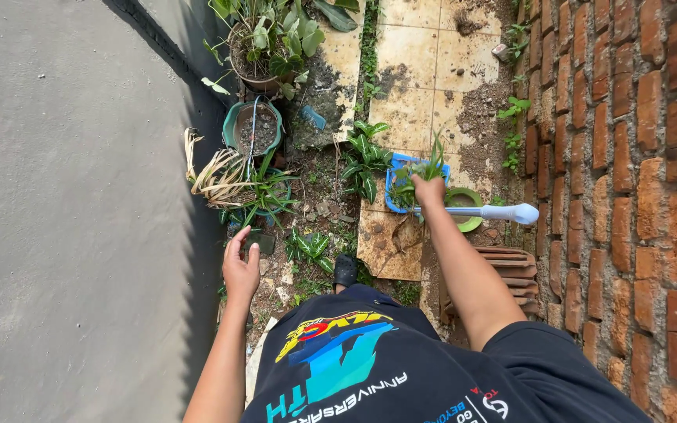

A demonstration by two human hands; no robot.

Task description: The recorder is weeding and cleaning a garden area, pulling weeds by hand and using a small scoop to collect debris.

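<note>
Nearest: left hand (240, 272) open, fingers spread, holding nothing, hovering over weedy dirt beside the grey wall (64, 196). Right hand (430, 190) closed on a green plant (435, 162) and a white-handled tool (503, 211) that sticks out toward the brick wall (628, 157). Plant sits over the blue basket (392, 182), greenery in it. Green pot (469, 222) just beside it, contents unclear. Further: teal pot (254, 128) holding soil, then a big pot (264, 55) with a leafy plant.

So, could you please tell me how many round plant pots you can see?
3: a brown pot at top, a teal pot below it, a green pot by the right hand. Leaves may hide others.
</note>
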